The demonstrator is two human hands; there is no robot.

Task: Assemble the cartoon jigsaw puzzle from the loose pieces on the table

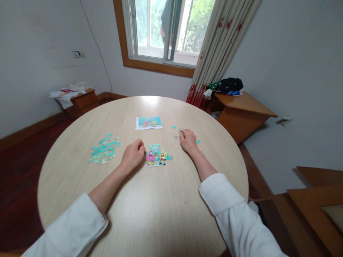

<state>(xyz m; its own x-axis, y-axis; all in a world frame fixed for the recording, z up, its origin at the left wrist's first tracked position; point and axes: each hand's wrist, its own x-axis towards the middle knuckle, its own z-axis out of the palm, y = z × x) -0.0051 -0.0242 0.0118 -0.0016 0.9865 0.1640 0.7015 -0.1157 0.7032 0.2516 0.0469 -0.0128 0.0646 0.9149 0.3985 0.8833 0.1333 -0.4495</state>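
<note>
A partly joined jigsaw puzzle lies flat in the middle of the table, showing a pink, a pale and a yellow cartoon figure. Against its left edge rests my left hand, fingers curled in; whatever they may hold is hidden. My right hand is to the upper right of the puzzle, its fingertips closed together at a small puzzle piece on the tabletop. Around that hand lie a few loose pieces: a teal piece, a pinkish piece and another teal piece.
Many loose teal pieces are spread at the left of the round table. A printed reference picture lies beyond the puzzle. Behind are a window, a curtain and a wooden cabinet with cloths on top.
</note>
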